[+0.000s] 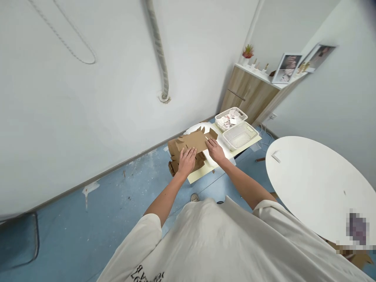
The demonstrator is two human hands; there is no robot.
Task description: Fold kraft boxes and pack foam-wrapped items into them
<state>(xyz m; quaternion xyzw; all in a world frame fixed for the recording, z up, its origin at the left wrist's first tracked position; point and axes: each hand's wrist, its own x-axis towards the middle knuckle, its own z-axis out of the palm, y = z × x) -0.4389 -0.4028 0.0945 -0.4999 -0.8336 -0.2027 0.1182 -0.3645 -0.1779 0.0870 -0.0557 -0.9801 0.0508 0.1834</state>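
A partly folded brown cardboard box (pixel 194 140) lies at the middle of the view, its side flaps sticking up at the left and right ends. My left hand (pixel 188 159) holds its near edge, fingers over the top of the board. At the right end, my right hand (pixel 215 150) grips the box near the raised flap, fingers bent. A small white bit shows by the right fingertips; I cannot make out what it is. Under and left of the box lie more flat cardboard blanks (pixel 174 152), partly hidden by my left hand.
The pale yellow work table (pixel 196 175) carries a white basket (pixel 246 141) and a second white basket (pixel 216 119) holding small packets. Behind stands a wooden cabinet (pixel 249 92). A round white table (pixel 317 176) is at right, a dark chair (pixel 20 239) at lower left.
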